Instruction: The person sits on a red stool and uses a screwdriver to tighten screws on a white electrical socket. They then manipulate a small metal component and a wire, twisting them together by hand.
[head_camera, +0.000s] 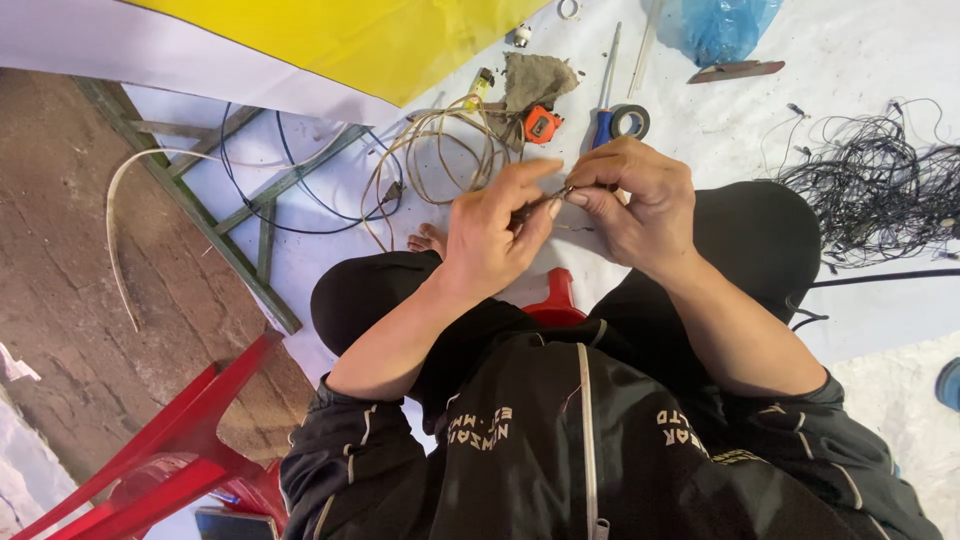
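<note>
the left hand (490, 235) and right hand (635, 200) meet fingertip to fingertip, both pinching a thin wire (556, 192) that lies crosswise between them, its long axis running from one hand to the other; neither is nearer. just beyond the hands lie a tan cable coil (440, 150), a screwdriver (604, 100) and a tape roll (630, 121) on a white sheet (860, 60); a black wire tangle (880, 190) sits off to the right, a red chair (170, 450) behind the left elbow.
</note>
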